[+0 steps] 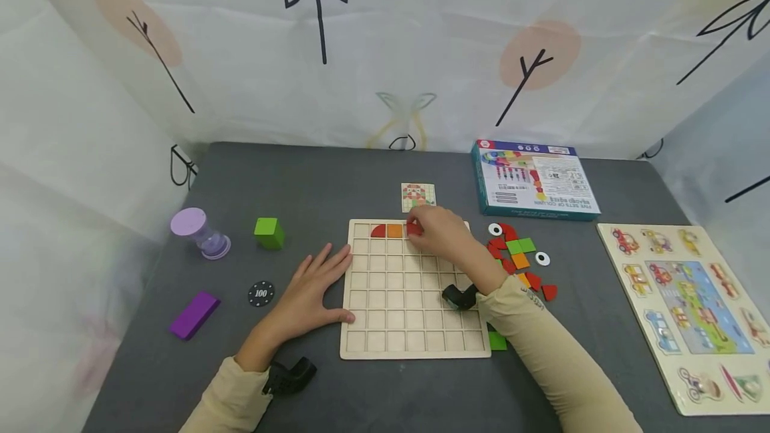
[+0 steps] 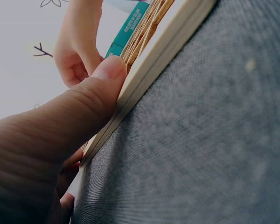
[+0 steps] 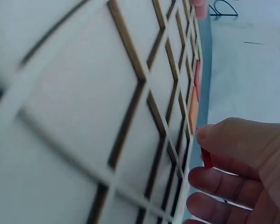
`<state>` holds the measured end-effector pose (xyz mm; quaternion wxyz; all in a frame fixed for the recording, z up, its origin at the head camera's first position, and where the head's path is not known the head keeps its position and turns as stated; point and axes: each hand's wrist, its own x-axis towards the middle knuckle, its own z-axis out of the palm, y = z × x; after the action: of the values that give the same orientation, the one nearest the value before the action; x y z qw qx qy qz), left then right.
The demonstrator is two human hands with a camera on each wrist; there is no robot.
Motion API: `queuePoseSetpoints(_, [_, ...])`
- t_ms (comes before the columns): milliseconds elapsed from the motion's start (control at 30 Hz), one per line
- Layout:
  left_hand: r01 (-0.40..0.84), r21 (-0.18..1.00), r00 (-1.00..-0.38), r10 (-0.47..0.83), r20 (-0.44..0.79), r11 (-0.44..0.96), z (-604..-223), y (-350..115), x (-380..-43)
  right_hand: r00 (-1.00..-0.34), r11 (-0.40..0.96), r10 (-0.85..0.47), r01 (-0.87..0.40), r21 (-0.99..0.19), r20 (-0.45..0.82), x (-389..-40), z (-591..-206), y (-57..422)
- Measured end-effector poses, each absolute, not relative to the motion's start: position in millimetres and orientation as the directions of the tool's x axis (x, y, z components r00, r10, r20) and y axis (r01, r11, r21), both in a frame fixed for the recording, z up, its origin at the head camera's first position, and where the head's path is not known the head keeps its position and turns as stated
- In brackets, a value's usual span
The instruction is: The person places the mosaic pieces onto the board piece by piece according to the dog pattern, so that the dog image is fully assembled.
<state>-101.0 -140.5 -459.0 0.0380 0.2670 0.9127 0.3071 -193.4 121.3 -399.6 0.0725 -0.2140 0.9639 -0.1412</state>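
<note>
A pale wooden grid board lies on the dark table. In its far row sit a red piece with a rounded side and an orange square, side by side. My right hand is over that row, just right of the orange square, and pinches a small red piece between thumb and finger; its full shape is hidden. My left hand rests at the board's left edge with fingers spread, its thumb touching the rim. Beyond the board lies a small pattern card.
Loose red, green and orange pieces and white rings lie right of the board. A game box and a vehicle puzzle board are farther right. Leftward stand a green cube, purple block, black "100" disc and lilac pedestal-shaped object.
</note>
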Motion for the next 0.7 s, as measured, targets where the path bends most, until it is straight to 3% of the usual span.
queuePoseSetpoints(467, [0.457, 0.586, -0.857, 0.508, 0.087, 0.669, -458, -141, -101, -0.906, 0.884, -0.409, -0.364, -0.293, -0.11, -196, -403, 112])
queuePoseSetpoints(700, [0.461, 0.584, -0.855, 0.51, 0.091, 0.668, -459, -140, -101, -0.922, 0.89, -0.378, -0.336, -0.308, -0.086, -187, -394, 131])
